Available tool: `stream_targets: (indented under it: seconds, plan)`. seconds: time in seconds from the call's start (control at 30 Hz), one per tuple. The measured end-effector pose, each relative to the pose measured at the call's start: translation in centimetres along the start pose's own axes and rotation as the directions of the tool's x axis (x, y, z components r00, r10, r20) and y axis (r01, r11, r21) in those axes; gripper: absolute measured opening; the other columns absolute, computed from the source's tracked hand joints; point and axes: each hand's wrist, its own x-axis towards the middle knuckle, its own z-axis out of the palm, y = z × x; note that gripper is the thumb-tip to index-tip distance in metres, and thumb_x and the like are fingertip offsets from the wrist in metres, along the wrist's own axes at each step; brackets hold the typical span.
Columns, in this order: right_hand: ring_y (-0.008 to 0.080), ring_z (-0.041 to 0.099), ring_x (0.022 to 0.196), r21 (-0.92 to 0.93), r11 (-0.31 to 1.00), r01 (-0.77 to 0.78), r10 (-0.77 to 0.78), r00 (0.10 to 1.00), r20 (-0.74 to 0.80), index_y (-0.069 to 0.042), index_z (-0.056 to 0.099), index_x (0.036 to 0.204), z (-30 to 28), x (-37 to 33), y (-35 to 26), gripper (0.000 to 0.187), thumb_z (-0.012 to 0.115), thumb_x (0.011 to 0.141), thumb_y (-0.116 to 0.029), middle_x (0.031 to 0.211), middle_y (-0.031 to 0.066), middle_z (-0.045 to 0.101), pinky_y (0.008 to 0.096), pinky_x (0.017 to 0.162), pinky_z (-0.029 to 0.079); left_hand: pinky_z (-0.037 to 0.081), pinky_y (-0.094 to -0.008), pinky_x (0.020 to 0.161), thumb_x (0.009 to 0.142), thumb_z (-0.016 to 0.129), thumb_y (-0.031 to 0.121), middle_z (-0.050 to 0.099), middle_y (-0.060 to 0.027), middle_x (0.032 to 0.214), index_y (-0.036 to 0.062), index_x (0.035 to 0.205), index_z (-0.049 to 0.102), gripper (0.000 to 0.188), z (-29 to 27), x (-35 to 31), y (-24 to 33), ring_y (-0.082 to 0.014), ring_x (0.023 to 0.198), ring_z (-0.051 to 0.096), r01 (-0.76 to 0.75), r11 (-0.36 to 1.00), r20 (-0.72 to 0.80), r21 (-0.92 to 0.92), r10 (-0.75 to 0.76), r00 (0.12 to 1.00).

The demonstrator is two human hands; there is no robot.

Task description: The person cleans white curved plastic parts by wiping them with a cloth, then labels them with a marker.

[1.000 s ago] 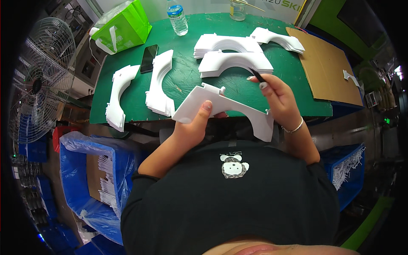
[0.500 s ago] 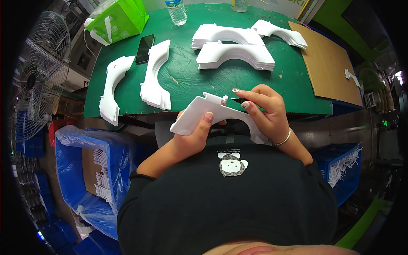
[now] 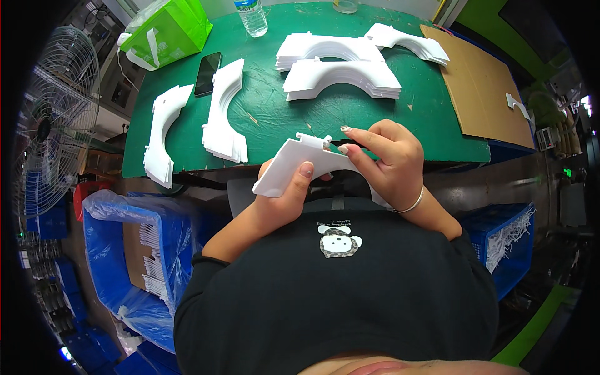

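Note:
A white curved plastic part [image 3: 282, 169], with an arched cutout and small clips on its upper edge, is tilted in front of my chest. My left hand [image 3: 290, 190] is closed round its wide left end, thumb on the face. My right hand [image 3: 394, 159] is beside the clips, its thumb and forefinger pinching a small dark pointed tool [image 3: 338, 144]. The tool's tip is close to the clip's round end; whether they touch I cannot tell. Most of the tool is hidden by the fingers. The right wrist overlaps the part's far end.
On the green table [image 3: 262, 119] lie stacks of similar white parts [image 3: 344, 81], a black phone [image 3: 207, 74], a water bottle [image 3: 252, 19], a green bag [image 3: 172, 34] and cardboard [image 3: 481, 87]. Blue bins [image 3: 169, 244] of white pieces stand on both sides; a fan [image 3: 56, 119] is far left.
My right hand has moved slightly left, bringing the dark tool closer to the part's clip. My left hand keeps its hold on the part. The whole view has shifted a little.

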Motion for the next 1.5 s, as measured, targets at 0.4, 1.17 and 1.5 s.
stream_targets:
  seconds: [0.4,1.17,1.5]
  plan:
    - [0.0136,0.055,0.059,0.51,0.837,-0.199,0.13,0.977,0.167,-0.001,0.075,0.094,-0.2,-0.6,1.6,0.016,0.07,0.08,-0.007,0.069,0.008,0.06,0.0271,0.053,0.04,0.05,-0.0332,0.077,0.101,0.047,0.024,0.067,-0.0139,0.097,-0.0052,0.117,0.06,0.036,-0.3,0.1,-0.4,-0.02,0.084,0.063,-0.126,0.983,0.072,0.133,0.118,0.99]
    - [0.0121,0.053,0.067,0.569,0.741,-0.355,0.121,0.905,0.407,0.001,0.074,0.095,-1.7,-0.2,1.6,0.018,0.066,0.083,-0.01,0.074,0.0061,0.061,0.0262,0.058,0.04,0.052,-0.0329,0.085,0.098,0.053,0.039,0.069,-0.0146,0.102,-0.0059,0.112,0.062,0.048,-0.7,0.0,1.4,-0.0197,0.094,0.066,-0.114,0.981,0.182,0.157,0.084,0.98]
    - [0.013,0.055,0.065,0.27,0.885,-0.381,0.24,0.867,0.436,0.001,0.075,0.09,-1.2,-0.3,1.8,0.017,0.066,0.084,-0.012,0.071,0.0083,0.064,0.0278,0.057,0.041,0.053,-0.0344,0.073,0.094,0.052,0.025,0.07,-0.0141,0.098,-0.0016,0.106,0.065,0.032,-1.0,0.6,0.5,-0.0263,0.082,0.067,-0.41,0.903,0.323,0.129,0.353,0.878]
